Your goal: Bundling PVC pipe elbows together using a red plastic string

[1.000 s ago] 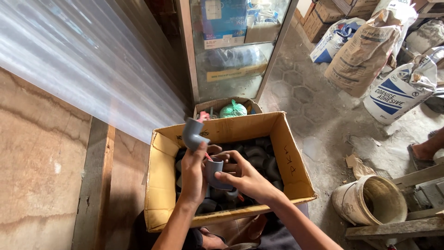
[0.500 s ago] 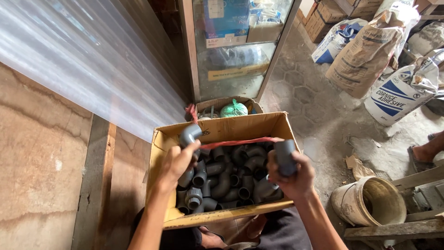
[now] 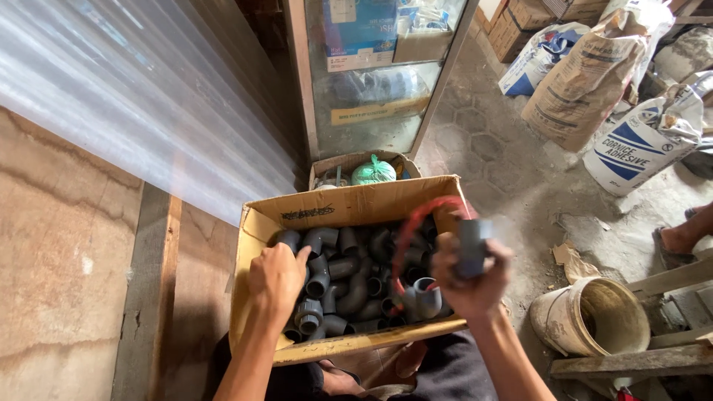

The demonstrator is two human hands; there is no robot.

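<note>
Left hand is down inside the cardboard box at lower centre of the frame, fingers curled over the heap of grey pipe fittings — it touches them, but whether it has actually closed on one I cannot tell, the palm hides it. Right hand is lifted over the box's right edge, closed around a single grey fitting that sticks up out of the fist; the hand is motion-blurred. A loop of red cord arcs across the right part of the box, just in front of that hand; what it is attached to is not clear. The step in hand looks like picking fittings out of the box one per hand — right one out, left one going in for a grip. The next move calls for a firm pinch on one elbow among many loose, tangled pieces, and keeping the cord clear. Beyond the box, upper centre, a smaller round container with a green bag sits against a glass cabinet. Lower right has a dirty white bucket and wooden planks; upper right has paper and plastic sacks on the paved floor. Another person's sandalled foot shows at right edge.
</note>
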